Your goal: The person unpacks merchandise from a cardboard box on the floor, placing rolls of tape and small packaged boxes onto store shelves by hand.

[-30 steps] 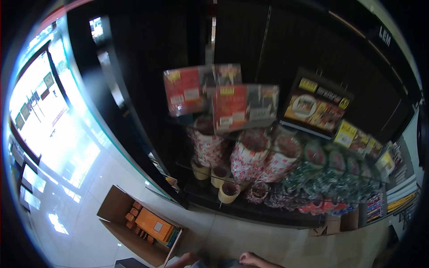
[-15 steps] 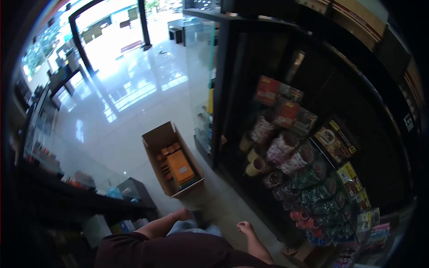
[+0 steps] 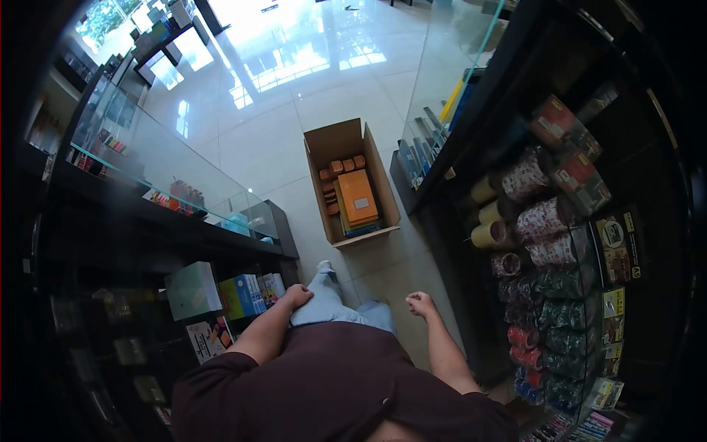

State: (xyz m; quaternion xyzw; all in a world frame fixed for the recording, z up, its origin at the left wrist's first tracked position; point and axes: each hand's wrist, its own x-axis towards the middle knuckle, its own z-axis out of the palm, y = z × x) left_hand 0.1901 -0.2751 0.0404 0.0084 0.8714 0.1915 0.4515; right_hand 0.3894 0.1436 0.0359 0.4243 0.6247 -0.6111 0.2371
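An open cardboard box (image 3: 315,151) stands on the tiled floor ahead of me. In it lie an orange rectangular pack (image 3: 356,197) with a white label and several small orange bundles (image 3: 337,167). My left hand (image 3: 297,296) is by my left thigh, beside the light blue jeans (image 3: 324,303), with its fingers curled; what it holds, if anything, is hidden. Away from my right hip hangs my right hand (image 3: 420,303), fingers folded in, over the floor. Whether something small is inside it cannot be made out. Neither hand touches the box.
To the right, a dark shelf carries patterned rolls (image 3: 525,174), beige rolls (image 3: 489,235) and green wrapped rolls (image 3: 563,313). On the left are a glass-fronted counter (image 3: 173,155) and a shelf with a pale green box (image 3: 193,290). Glass panels (image 3: 449,55) rise at upper right.
The view has turned left and tilted down, so the right-hand shelf has shifted right. The box is now more central, and my body and both arms show more fully.
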